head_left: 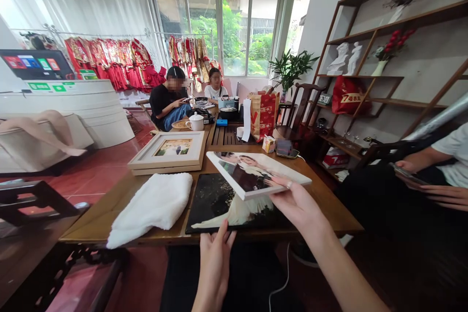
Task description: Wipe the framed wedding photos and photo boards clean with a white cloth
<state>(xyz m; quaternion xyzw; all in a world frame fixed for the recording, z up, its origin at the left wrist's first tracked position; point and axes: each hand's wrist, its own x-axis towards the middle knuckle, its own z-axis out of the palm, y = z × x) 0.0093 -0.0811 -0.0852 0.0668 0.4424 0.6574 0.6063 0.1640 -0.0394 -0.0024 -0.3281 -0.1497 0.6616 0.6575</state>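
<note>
My right hand (294, 201) grips the near right edge of a white-edged photo panel (252, 168) showing a couple. This panel is tilted and held above a larger dark photo panel (210, 197) with a pale gown in its picture, covering part of it. At the near edge of the dark panel is my left hand (217, 248), its thumb on top and its fingers lower, partly hidden beneath the edge. The dark panel lies on the wooden table (91, 219). A folded white towel (157, 204) is just left of it.
Stacked pale picture frames (166, 151) lie behind the towel. Farther back are a white lidded mug (195, 121), a red-and-tan paper bag (262, 114) and a phone (287, 148) with a cable. Two people sit beyond the table. Another person's hand (409, 163) holds a phone at right.
</note>
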